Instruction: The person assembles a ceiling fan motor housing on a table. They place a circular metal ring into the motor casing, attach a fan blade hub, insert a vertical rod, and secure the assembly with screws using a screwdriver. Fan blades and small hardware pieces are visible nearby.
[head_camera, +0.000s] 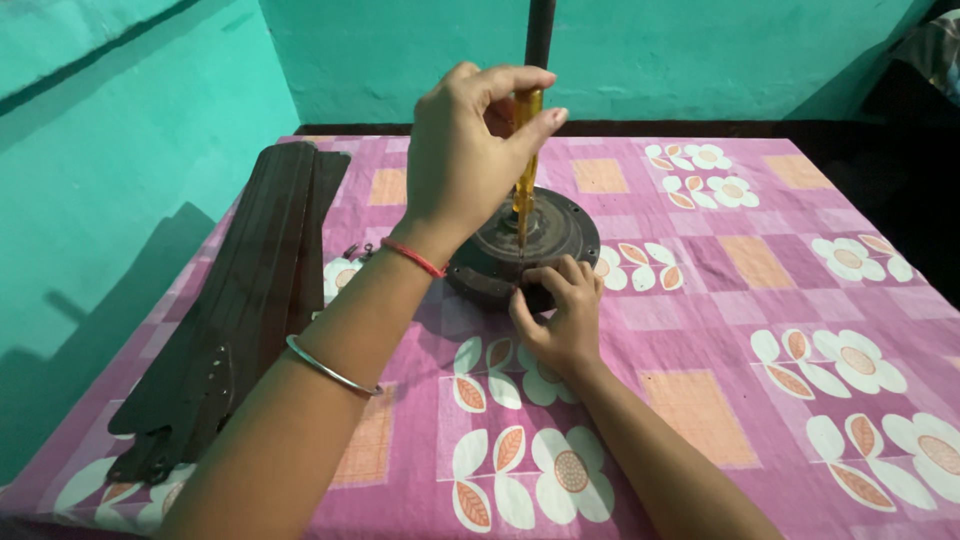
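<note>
Gripping a yellow screwdriver upright, left hand curled around the handle, tip down on a round dark fan motor sitting on a pink flowered tablecloth. Right hand pressed against the motor's near rim, fingers bent and pinched there; whether holding anything small, cannot tell. Dark fan blades stacked just left of the arm.
</note>
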